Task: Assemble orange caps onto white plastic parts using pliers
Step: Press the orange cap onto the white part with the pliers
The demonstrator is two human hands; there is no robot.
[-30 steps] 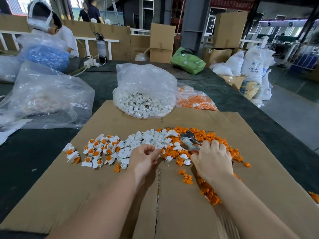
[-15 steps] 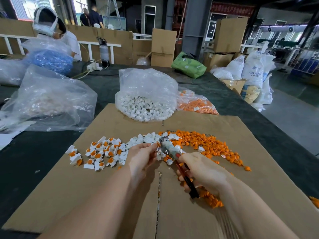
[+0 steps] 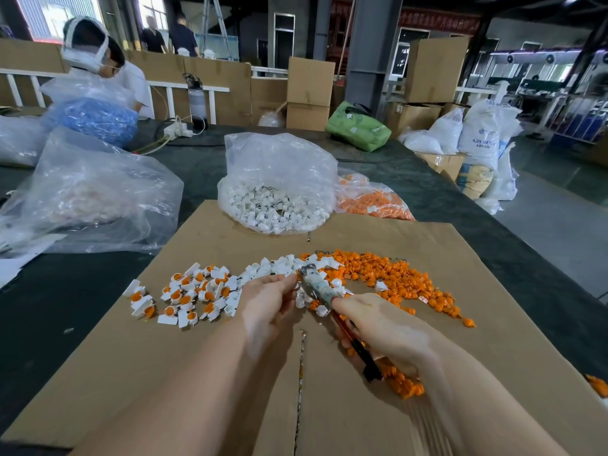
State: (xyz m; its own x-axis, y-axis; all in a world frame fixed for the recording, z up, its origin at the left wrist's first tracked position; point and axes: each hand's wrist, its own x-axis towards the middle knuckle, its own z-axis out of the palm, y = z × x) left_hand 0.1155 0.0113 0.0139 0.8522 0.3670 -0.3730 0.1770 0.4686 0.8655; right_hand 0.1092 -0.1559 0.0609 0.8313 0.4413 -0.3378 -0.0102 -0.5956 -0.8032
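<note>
I am watching my right hand (image 3: 381, 327) curling around the red-and-black handles of the pliers (image 3: 324, 296), whose taped nose is pointing up and left toward my left hand (image 3: 268, 299). The left hand's fingertips are pinching something small right at the pliers' tip; I cannot tell whether it is a cap or a white part. Both hands are working over a flattened sheet of cardboard (image 3: 204, 373) lying on the dark desk (image 3: 59, 291).

Loose orange caps (image 3: 394, 274) are spreading to the right of the pliers, with more spilling under my right wrist. Bare white parts (image 3: 283, 263) are lying just beyond the left hand, and finished white pieces with orange caps (image 3: 187, 294) are sitting to its left.

Further back, a clear bag of white parts (image 3: 276, 195) is resting on the cardboard's far edge, a bag of orange caps (image 3: 371, 202) beside it, and a crumpled clear bag (image 3: 88, 192) to the left. Another person (image 3: 98, 60) is sitting across the desk.
</note>
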